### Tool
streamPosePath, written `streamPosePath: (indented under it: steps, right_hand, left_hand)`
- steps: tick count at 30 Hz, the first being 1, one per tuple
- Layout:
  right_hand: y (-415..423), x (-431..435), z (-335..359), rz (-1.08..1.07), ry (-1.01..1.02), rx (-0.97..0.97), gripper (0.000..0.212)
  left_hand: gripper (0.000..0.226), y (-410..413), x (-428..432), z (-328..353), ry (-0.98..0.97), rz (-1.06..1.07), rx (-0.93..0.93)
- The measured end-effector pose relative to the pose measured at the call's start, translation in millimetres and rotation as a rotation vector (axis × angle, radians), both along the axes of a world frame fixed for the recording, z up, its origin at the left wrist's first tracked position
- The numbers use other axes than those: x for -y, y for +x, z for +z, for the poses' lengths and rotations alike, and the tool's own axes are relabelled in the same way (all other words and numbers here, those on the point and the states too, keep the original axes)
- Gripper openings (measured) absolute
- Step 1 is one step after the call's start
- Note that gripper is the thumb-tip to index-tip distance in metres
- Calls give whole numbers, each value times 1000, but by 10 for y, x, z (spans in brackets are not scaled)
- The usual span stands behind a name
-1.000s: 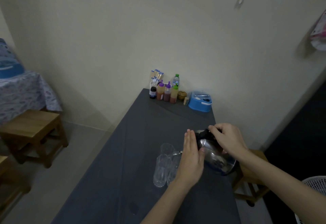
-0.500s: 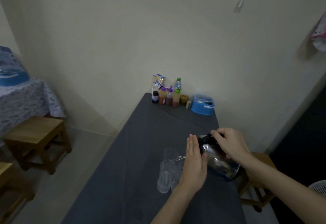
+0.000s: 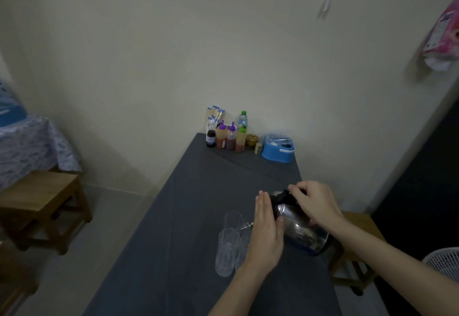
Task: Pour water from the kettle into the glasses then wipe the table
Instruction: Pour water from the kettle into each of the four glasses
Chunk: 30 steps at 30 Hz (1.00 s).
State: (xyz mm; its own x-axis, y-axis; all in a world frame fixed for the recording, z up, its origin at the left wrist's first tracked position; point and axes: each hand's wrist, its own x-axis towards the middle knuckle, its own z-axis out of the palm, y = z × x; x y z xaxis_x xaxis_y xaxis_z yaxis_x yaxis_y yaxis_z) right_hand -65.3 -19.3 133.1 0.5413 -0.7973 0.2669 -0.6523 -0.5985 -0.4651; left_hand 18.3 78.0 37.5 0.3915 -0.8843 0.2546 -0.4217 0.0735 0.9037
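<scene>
Tilting kettle (image 3: 301, 228) between hands: right hand (image 3: 316, 204) gripping, left hand (image 3: 267, 236) bracing

The room is dimly lit and the whole frame is underexposed, with a greenish-grey cast over the wall (image 3: 223, 42). No light source is seen; soft light seems to be thrown from above and behind the camera. A broad, soft shadow is cast on the wall left of the table (image 3: 193, 216). Small highlights are picked up on the steel kettle (image 3: 301, 228), while the glasses (image 3: 229, 243) are barely separated from the dark tabletop. The black region at the right edge is left without detail. Straight lines are bent by wide-angle distortion toward the borders, and the pink bag (image 3: 443, 34) at the upper right is smeared and soft. Fine grain is noticed throughout.
</scene>
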Motion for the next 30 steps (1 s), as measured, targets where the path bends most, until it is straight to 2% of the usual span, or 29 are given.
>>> streamPosePath:
  steps: [5,10,13,17,21,22,23,24,28,30]
  right_hand:
    - [-44,42,-60,-23,11,18,38]
    - [-184,68,-203,-76,59,117,40]
    - [-287,63,-328,-162,123,228,40]
    - [-396,56,-479,-246,296,442,30]
    - [-466,135,-593,-325,395,581,27]
    - [-474,171,-616,-356,408,597,27]
    - [-478,204,-630,-377,417,610,27]
    - [-479,242,-640,-388,417,611,27]
    - [-468,363,-618,-365,356,538,27]
    - [-454,409,-572,-344,280,460,28]
  left_hand:
    - [64,-17,23,-9,21,-13,32]
    - [61,-66,51,-17,48,-30,112]
    - [60,-98,87,-14,44,-43,175]
    - [73,-144,147,42,58,-54,291]
    - [52,-133,276,8,-6,-17,472]
    - [52,-60,310,1,-13,3,386]
    - [54,11,334,51,26,-33,247]
    - [55,56,411,33,15,-24,196]
    - [56,-19,447,51,150,-119,243]
    - [55,-85,555,56,84,-131,488]
